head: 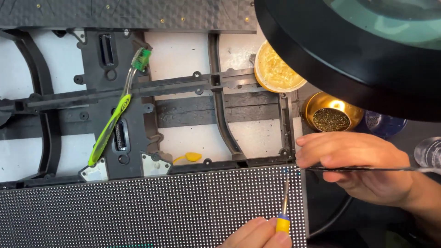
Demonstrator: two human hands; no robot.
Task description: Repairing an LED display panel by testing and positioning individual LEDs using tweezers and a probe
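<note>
A black LED dot-matrix panel (147,206) lies across the bottom of the view. My left hand (259,235) comes in at the bottom edge and grips a thin tool with a yellow and blue handle (282,223). Its metal tip reaches up to the panel's top right corner (286,171). My right hand (358,167) rests just right of that corner and pinches long thin tweezers (367,169) that lie level, their point meeting the tool tip at the corner.
A black plastic frame (216,87) lies behind the panel with a green toothbrush (110,121) on it and a small yellow piece (190,157). A yellow tin (275,69), a gold bowl of brass wool (330,117) and a black magnifier lamp ring (330,59) crowd the right.
</note>
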